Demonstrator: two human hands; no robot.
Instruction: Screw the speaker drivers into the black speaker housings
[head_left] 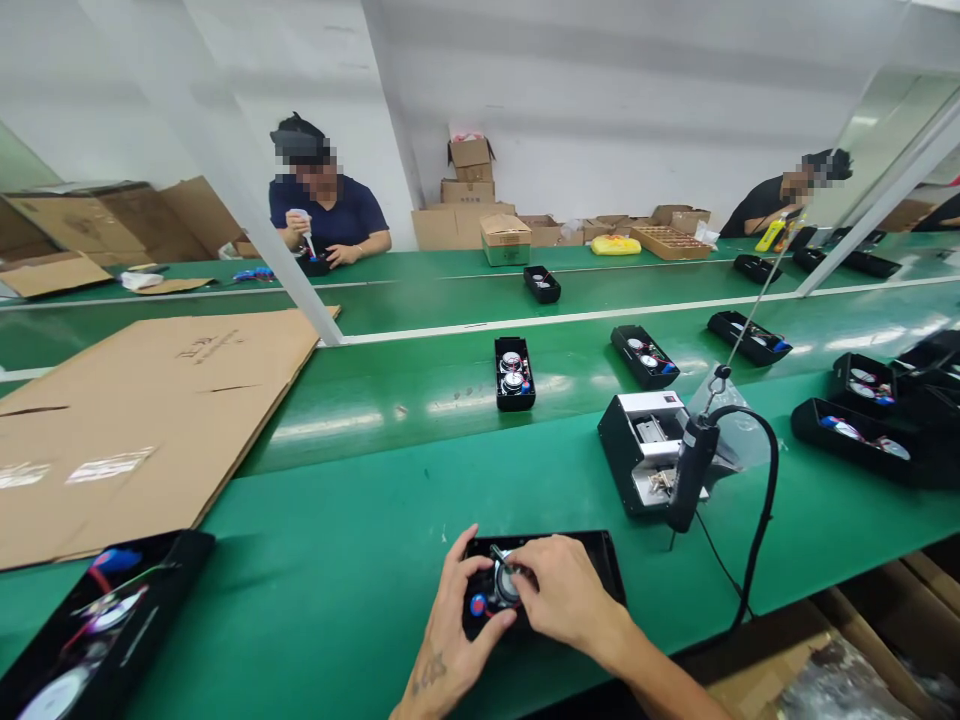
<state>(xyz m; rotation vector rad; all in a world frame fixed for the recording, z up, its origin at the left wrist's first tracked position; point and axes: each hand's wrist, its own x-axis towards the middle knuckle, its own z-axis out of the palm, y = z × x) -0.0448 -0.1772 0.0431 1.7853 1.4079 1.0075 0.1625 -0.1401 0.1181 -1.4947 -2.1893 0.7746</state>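
Observation:
In front of me on the green bench lies a long black speaker housing, open side up. Inside it are a round silver speaker and a blue-and-red wired part. My left hand grips the housing's left end, thumb at the near side and fingers over the far side. My right hand reaches in from the right, its thumb and fingertips closed on the round speaker's edge. A small metallic piece shows near those fingertips; its kind is unclear.
An electric screwdriver hangs by a black-and-silver screw feeder. Another housing lies at left, near a flat cardboard sheet. More housings sit on the belt beyond. Co-workers sit across.

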